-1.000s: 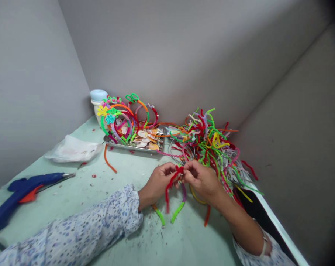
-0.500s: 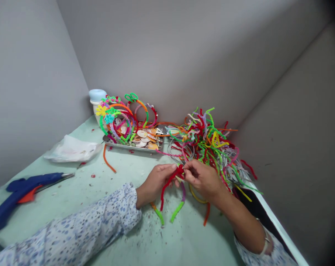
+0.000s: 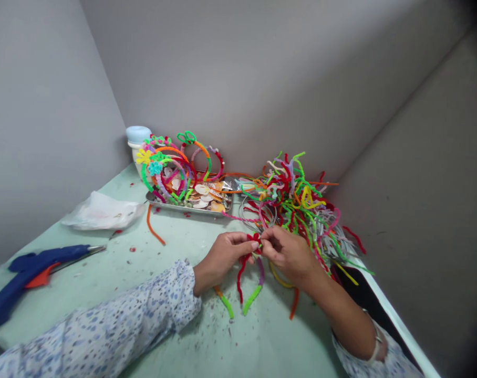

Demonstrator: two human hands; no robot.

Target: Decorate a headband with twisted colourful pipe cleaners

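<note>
Between my two hands is a red fuzzy stem (image 3: 240, 281), looped at its top, with its free end hanging down. My left hand (image 3: 223, 258) pinches the looped part from the left between thumb and fingers. My right hand (image 3: 288, 254) has its thumb and forefinger closed at the right side of the loops; what exactly they grip is too small to tell. Beneath the hands, a band wrapped in purple and green (image 3: 253, 299) shows its ends, with an orange and green end (image 3: 226, 305) below the left hand.
Decorated hoops (image 3: 175, 168) stand in a metal tray (image 3: 191, 209) at the back. A heap of coloured stems (image 3: 301, 199) lies right of it. A blue glue gun (image 3: 37, 268), plastic bag (image 3: 104, 211) and white bottle (image 3: 138, 142) are at the left.
The red stem's hanging end has swung right and now points almost straight down. My left thumb has shifted slightly right over the loops, while my right hand has barely moved.
</note>
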